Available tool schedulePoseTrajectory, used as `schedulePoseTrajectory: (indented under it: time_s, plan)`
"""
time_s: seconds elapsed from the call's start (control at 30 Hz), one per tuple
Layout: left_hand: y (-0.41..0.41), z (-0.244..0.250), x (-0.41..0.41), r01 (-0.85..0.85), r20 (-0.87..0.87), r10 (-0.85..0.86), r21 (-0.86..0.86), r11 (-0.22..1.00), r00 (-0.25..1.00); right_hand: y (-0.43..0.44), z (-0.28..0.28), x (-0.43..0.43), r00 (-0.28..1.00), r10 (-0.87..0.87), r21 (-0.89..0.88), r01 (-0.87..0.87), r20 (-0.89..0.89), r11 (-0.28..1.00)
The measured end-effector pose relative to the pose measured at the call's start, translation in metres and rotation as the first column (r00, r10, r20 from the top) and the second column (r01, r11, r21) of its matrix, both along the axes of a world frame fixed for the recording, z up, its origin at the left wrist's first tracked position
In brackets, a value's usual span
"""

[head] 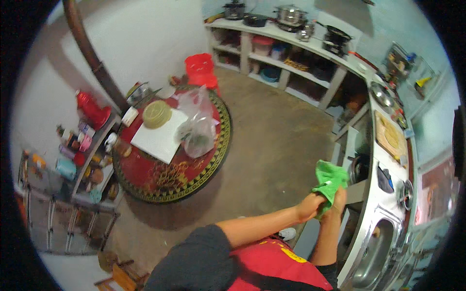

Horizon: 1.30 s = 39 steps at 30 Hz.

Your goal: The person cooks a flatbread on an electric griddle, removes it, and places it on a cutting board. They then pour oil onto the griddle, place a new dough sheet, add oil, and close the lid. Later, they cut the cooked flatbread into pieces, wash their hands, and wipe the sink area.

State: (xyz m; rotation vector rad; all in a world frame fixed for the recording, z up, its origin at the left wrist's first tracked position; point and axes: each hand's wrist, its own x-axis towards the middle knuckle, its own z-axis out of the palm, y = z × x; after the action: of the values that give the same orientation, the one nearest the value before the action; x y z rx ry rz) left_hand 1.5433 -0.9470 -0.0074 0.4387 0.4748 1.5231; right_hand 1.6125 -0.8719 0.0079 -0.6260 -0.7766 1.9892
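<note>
A bright green cloth (329,178), bunched and hanging in folds, is held between my two hands above the floor, just left of the counter. My left hand (311,206) grips its lower left part with curled fingers. Close beside it, my right hand (338,200) clasps the cloth's right side, its fingers partly hidden by the fabric. The counter's stainless steel sink (376,251) lies to the right of my right forearm. A dark folded cloth or pouch (385,180) rests on the white counter beyond the sink.
A round red table (145,178) at left bears a white board (154,140), a yellowish plastic bowl (157,114) and plastic bags (199,136). Behind it stands a red plastic chair (200,67). Along the curving counter are a cutting board (391,138), a steamer pot (290,16) and a wok (336,36).
</note>
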Motion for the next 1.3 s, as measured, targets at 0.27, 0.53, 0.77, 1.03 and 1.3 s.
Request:
schedulePoseTrajectory:
  time_s: [0.27,0.53,0.77,1.03,1.3]
  plan:
    - [-0.03,-0.042,-0.024,-0.162,-0.732,0.285,0.236,0.958,0.619,-0.036,-0.06,-0.041,0.982,-0.049,-0.384,0.117,0.183,0.916]
    - [-0.013,-0.088,0.0,-0.028,-0.954,0.248,0.247,0.969,0.166,-0.03,-0.17,-0.016,0.996,0.078,-0.393,-0.057,0.038,0.918]
    - [0.024,-0.014,0.027,0.375,-0.935,-0.188,-0.297,0.878,-0.3,-0.022,-0.109,0.027,0.989,0.065,-0.345,-0.108,-0.132,0.932]
    - [0.061,0.048,0.018,0.077,-0.925,0.364,0.358,0.931,-0.11,-0.01,-0.002,0.048,0.931,0.062,-0.308,-0.181,-0.36,0.934]
    - [0.059,0.024,0.035,-0.166,-0.99,0.007,-0.016,0.986,0.139,-0.024,-0.05,0.035,0.978,-0.203,-0.462,0.205,0.055,0.863]
